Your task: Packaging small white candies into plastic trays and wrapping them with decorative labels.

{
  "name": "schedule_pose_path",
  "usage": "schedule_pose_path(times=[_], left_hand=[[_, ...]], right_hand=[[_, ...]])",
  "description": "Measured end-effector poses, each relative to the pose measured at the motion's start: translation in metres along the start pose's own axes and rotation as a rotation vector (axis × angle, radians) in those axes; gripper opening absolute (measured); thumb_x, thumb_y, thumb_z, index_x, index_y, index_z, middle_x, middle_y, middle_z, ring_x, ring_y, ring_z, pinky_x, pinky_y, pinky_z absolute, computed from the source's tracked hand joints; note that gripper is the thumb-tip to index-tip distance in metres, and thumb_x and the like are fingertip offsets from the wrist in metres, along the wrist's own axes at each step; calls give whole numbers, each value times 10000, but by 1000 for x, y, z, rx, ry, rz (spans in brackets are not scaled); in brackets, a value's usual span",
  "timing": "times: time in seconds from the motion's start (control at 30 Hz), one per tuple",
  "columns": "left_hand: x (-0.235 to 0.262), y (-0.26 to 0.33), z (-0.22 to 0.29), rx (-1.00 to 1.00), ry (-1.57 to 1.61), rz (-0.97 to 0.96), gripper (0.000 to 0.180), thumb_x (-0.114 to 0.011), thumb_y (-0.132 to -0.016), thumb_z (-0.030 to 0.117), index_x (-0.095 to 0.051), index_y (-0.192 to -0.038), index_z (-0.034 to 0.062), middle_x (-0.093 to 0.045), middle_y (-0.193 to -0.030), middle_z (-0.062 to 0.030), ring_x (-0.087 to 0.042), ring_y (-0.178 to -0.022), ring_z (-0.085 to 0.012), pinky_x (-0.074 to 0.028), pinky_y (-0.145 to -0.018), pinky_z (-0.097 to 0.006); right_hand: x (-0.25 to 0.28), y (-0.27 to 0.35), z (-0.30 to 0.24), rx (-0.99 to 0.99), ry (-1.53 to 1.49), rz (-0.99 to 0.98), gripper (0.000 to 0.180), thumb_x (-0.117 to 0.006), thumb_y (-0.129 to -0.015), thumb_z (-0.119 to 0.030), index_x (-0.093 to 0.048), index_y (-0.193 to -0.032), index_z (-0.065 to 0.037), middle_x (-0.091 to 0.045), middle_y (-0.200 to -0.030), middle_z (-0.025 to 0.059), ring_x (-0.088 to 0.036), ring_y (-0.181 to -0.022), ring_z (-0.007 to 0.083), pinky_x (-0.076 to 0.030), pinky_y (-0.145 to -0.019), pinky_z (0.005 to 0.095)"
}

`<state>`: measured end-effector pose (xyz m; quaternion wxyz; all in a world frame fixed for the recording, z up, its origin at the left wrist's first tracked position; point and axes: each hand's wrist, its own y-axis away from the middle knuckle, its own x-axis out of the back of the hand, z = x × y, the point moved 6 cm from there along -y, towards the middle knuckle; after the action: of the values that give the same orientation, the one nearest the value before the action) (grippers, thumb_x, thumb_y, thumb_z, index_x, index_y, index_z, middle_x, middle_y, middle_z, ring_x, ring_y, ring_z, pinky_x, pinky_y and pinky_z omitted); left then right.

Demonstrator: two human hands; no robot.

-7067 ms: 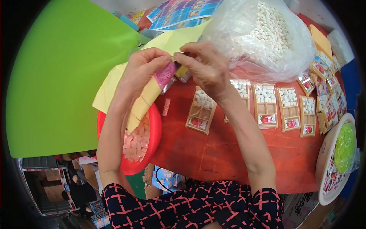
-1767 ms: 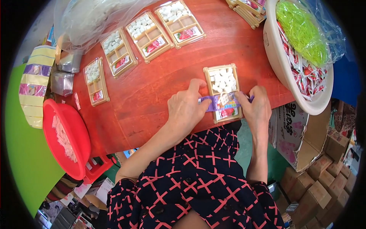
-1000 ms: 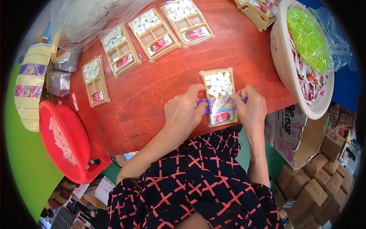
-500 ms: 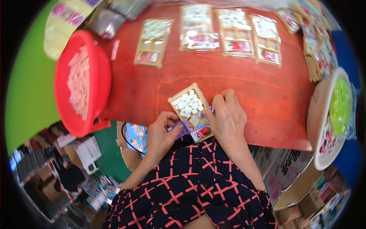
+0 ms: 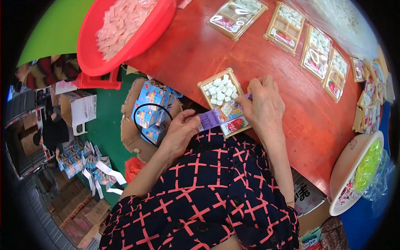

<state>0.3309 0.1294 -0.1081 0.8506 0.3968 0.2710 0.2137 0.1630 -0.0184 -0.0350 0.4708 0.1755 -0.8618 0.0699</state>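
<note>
We see the most likely slip at the near edge of the table (image 5: 233,54): the small compartment tray (image 5: 225,102) sits right at that edge, between our two hands, and a pull on the purple packet (image 5: 216,118) that is too firm could drag the tray over the edge and spill the loose white pieces (image 5: 220,88) heaped in its far half. Our left hand (image 5: 179,133) hangs off the table on the near side, its thumb and fingers pinching the packet's left end. Our right hand (image 5: 262,106) rests on the table just right of the tray, fingers curled, its fingertips pressing on the packet's other end where it crosses the tray's near compartments. So the packet is stretched from one hand to the other over the tray, partly past the table edge. If the left pinch loosens, we judge the packet could drop toward the floor below. A tilt of the tray would also scatter the white pieces. Farther off beyond our right hand lie filled, wrapped trays (image 5: 287,28), and beyond our left hand a red basin (image 5: 162,21).
</note>
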Motion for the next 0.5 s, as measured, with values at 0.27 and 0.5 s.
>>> schedule_pose_path(times=[0.27, 0.5], left_hand=[[-42, 10, -19, 22, 316, -361, 429, -612, -849, 166, -423, -1202, 12, -506, -1178, -88, -478, -1103, -184, -361, -989, -351], [-60, 1, -23, -58, 328, -257, 367, -598, -850, 130, -449, -1160, 1, -534, -1152, -85, -501, -1080, -196, -376, -971, -365]], right_hand=[[-2, 1, 2, -4, 13, 2, 258, -711, -664, -182, -527, -749, -22, -480, -832, 120, -510, -819, 293, -423, -644, 395], [-1, 4, 6, 0, -18, 59, 256, -714, -654, -186, -539, -738, -21, -486, -820, 120, -512, -820, 293, -428, -658, 392]])
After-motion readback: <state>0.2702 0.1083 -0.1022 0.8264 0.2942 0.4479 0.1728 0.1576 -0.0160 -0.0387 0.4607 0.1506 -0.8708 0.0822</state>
